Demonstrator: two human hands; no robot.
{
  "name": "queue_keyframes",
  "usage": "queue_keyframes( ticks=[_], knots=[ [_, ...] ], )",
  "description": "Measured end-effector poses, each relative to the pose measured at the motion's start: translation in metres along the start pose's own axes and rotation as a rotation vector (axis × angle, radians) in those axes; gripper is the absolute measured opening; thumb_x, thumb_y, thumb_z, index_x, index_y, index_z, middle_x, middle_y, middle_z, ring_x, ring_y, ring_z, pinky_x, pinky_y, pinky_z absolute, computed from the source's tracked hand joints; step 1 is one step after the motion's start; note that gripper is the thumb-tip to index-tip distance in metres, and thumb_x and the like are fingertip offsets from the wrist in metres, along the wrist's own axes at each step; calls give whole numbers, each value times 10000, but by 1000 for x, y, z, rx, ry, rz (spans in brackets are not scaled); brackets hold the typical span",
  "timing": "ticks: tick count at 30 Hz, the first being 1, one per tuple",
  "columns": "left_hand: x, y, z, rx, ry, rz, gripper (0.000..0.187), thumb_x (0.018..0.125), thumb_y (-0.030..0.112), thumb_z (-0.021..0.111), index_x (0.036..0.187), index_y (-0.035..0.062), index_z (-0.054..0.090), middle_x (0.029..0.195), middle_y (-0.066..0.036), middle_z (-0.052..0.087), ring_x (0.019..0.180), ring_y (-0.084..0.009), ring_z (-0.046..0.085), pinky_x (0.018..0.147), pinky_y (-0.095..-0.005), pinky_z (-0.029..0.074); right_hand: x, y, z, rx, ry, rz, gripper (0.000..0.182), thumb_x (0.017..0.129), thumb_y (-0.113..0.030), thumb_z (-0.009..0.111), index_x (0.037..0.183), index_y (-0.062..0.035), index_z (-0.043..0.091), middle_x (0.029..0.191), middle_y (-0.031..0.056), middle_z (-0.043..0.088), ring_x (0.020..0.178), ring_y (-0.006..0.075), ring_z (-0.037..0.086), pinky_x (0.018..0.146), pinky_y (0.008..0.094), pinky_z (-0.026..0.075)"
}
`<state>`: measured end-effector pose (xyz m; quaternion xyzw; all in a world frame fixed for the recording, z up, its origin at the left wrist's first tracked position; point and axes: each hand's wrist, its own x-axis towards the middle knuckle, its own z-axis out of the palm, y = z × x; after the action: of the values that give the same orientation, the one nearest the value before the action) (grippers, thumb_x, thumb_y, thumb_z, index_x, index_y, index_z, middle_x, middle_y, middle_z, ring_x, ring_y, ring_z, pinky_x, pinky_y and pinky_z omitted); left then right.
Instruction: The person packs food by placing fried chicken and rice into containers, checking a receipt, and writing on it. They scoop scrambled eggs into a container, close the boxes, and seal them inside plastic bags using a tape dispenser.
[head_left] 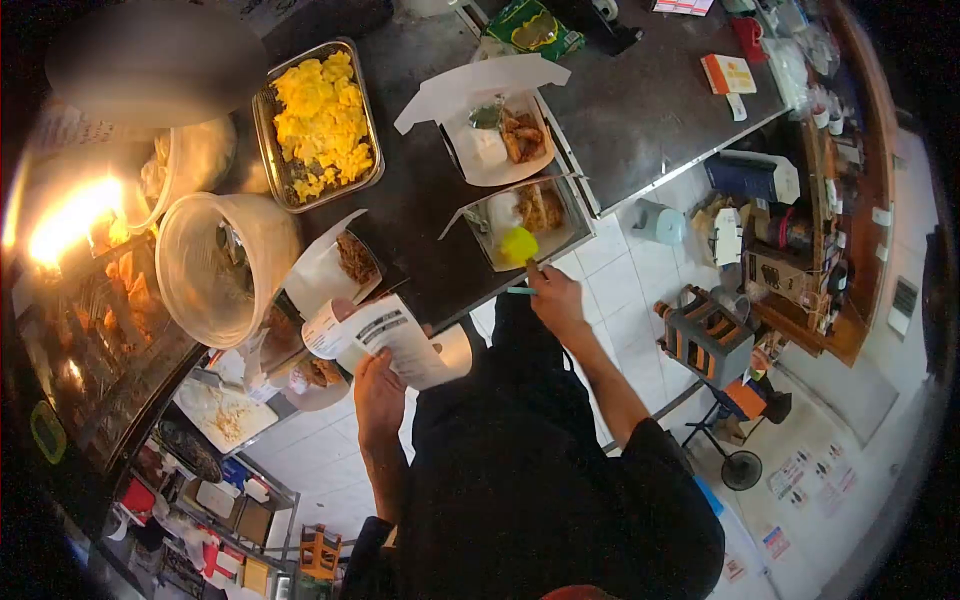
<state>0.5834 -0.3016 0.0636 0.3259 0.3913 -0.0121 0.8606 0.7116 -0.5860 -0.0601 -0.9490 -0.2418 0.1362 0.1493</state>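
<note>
My left hand [380,398] is closed on a printed paper slip [400,345], its thumb over the sheet's lower left part. A round white label roll [322,332] shows just left of the slip. Fingers of my right hand [556,300] are closed around a bright yellow round-ended thing [519,245], whose exact kind I cannot tell. It overlaps an open takeaway box [575,232] holding rice and browned food. From the same hand a thin teal stick [520,291] points left. Behind that box stands another open box [470,150] with rice, meat and greens.
A foil tray of scrambled eggs [320,125] lies on the dark counter [410,235]. Nearby are a clear plastic tub [225,270] and a box of shredded meat [320,275]. A glowing heat lamp is at left. Stools [708,335] and shelves [850,270] stand at right.
</note>
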Motion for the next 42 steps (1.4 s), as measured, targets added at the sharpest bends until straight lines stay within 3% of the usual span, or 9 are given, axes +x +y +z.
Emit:
queue_keyframes(
  ticks=[4,7,8,11,15,20,23,34,42],
  knots=[
    [-1,8,22,-139,14,4,314,954,57,462,1239,-55,528,1184,-230,631,1091,-345,637,949,-450,522,-9,-5,18,-15,65,50,475,741,-69,624,1214,-38,606,843,92,601,747,276,648,585,375,547],
    [13,-49,-85,-420,-218,-58,289,953,79,484,1201,-44,570,1155,-177,654,1037,-288,654,902,-386,525,-8,-6,-9,73,174,-40,376,762,-48,640,1137,-13,645,821,119,621,708,278,652,569,353,543],
    [1,-16,-15,-153,96,-34,253,949,108,517,1139,-32,607,1081,-114,676,960,-221,659,840,-325,515,7,-10,-27,225,282,-112,307,788,-35,647,1093,1,665,810,138,638,692,277,657,561,336,539],
    [-7,-11,-14,-220,74,9,266,948,126,524,1139,-40,606,1107,-117,664,1003,-202,643,858,-335,506,76,-61,-84,537,445,-194,182,881,-19,633,1042,59,661,775,173,662,634,233,643,522,316,482],
    [-22,-12,-26,-246,119,45,308,943,120,515,1179,-66,582,1146,-150,649,1061,-243,625,930,-368,475,209,-153,-103,308,56,-553,159,851,-120,621,956,-5,652,750,154,631,638,384,599,583,431,491],
    [-55,-26,-59,-381,217,71,325,933,107,514,1200,-70,565,1157,-178,650,1072,-272,628,944,-382,471,309,-186,36,-231,-244,-622,155,726,-108,628,807,3,699,768,220,658,724,397,657,675,460,538],
    [-65,-34,-72,-452,269,66,327,932,116,513,1195,-70,566,1175,-184,647,1069,-273,635,931,-368,479,318,-187,17,-266,-407,-634,148,697,-102,627,773,0,702,750,233,658,718,400,666,670,473,541],
    [-10,-43,-41,-208,33,-108,269,945,200,544,1070,-16,645,963,-42,659,886,-111,593,788,-249,463,331,-168,9,-453,-478,-933,124,619,-93,669,686,9,644,715,234,639,691,407,654,620,461,536],
    [145,-44,59,-420,335,323,272,929,184,523,1090,-22,598,1019,-70,627,926,-152,597,810,-277,467,332,-160,13,-367,-427,-1096,103,632,-101,657,633,-2,632,673,221,632,681,405,659,606,460,537]
  ],
)
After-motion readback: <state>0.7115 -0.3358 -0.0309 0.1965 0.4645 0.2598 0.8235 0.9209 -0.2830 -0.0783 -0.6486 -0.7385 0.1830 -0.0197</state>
